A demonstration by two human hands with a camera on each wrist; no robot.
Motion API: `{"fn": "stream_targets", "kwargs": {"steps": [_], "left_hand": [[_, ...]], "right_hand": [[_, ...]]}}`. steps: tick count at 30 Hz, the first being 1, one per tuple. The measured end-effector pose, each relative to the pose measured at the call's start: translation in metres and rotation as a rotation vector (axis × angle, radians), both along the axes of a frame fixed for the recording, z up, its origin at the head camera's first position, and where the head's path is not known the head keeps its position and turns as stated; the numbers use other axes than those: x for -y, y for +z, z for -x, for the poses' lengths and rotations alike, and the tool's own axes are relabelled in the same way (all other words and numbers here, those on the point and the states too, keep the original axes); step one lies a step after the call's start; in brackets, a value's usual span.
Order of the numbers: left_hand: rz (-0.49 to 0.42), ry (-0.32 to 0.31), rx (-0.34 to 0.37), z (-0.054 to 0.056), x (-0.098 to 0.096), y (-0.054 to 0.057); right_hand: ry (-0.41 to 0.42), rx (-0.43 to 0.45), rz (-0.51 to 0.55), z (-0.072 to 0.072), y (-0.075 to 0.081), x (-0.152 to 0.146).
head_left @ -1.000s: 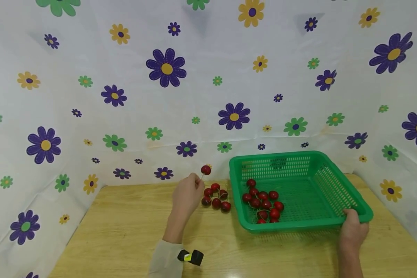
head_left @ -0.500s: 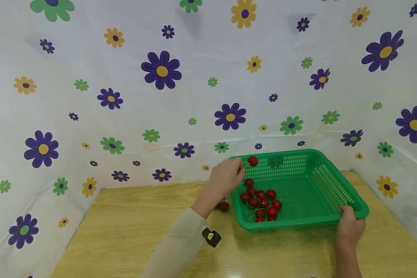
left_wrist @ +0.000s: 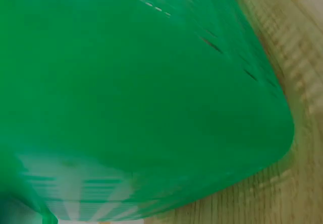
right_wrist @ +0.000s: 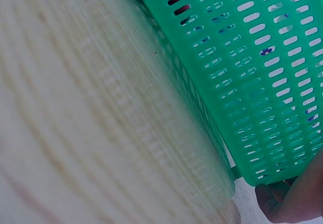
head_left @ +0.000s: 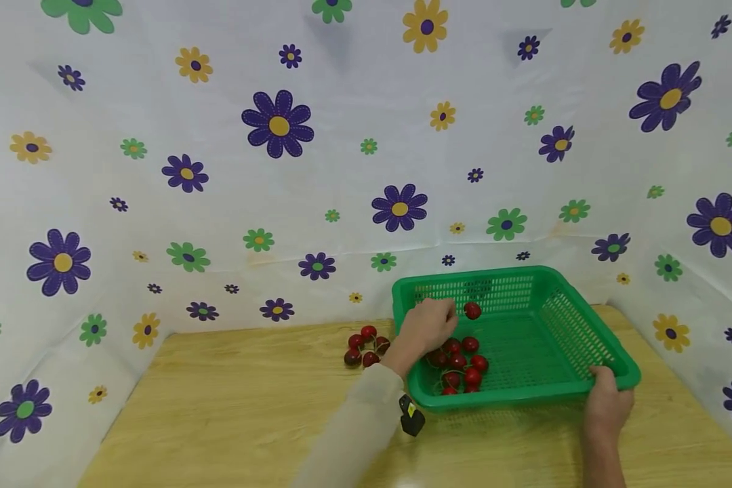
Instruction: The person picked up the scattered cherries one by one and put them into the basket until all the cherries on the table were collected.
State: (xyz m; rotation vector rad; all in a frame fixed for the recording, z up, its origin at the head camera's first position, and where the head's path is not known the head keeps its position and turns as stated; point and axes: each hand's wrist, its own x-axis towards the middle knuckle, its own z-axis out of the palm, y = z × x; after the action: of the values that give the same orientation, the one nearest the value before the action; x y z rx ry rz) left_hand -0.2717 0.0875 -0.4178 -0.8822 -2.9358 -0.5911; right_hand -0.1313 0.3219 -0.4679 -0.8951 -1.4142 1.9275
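My left hand [head_left: 428,327] is over the left part of a green plastic basket [head_left: 524,390], its fingers pinching the stem end of a red cherry [head_left: 472,310]. That cherry hangs just right of the fingertips, above the basket floor. Several cherries [head_left: 471,376] lie together in the basket's left side, some behind the left hand and wrist. My right hand [head_left: 608,404] grips the basket's front right corner, thumb over the rim. In the right wrist view the right hand [right_wrist: 292,199] is at the slotted basket wall [right_wrist: 262,82]. The left wrist view is filled by blurred green basket wall [left_wrist: 151,93].
Several more cherries [head_left: 366,346] lie on the wooden table [head_left: 238,400] left of the basket, partly behind the left forearm. A white flower-patterned sheet [head_left: 335,176] hangs behind and at both sides of the table. A black strap device [head_left: 411,416] sits at the left wrist.
My left hand has carried the cherry rightward from above the loose cherries, across the basket's left rim, then lower into the basket. The right hand keeps its grip on the corner.
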Motion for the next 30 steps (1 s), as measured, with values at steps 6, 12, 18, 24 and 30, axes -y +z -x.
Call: {"fn": "stream_targets", "kwargs": {"steps": [6,12,18,24,30], "left_hand": [[0.147,-0.007,-0.05,-0.003,-0.003,-0.007],[0.353,0.014,-0.072,-0.005,-0.008,-0.01],[0.473,0.03,-0.041,-0.005,-0.012,-0.011],[0.466,0.022,-0.061,-0.004,-0.013,-0.012],[0.436,0.015,-0.069,-0.001,-0.014,-0.012]], "right_hand": [[-0.007,0.003,-0.026,-0.002,0.0,0.004],[-0.005,0.004,-0.046,-0.003,-0.001,0.005],[-0.012,0.008,-0.042,-0.002,-0.002,0.004],[-0.006,0.021,-0.039,-0.001,-0.003,0.003],[-0.009,0.04,-0.029,0.0,-0.002,0.002]]}}
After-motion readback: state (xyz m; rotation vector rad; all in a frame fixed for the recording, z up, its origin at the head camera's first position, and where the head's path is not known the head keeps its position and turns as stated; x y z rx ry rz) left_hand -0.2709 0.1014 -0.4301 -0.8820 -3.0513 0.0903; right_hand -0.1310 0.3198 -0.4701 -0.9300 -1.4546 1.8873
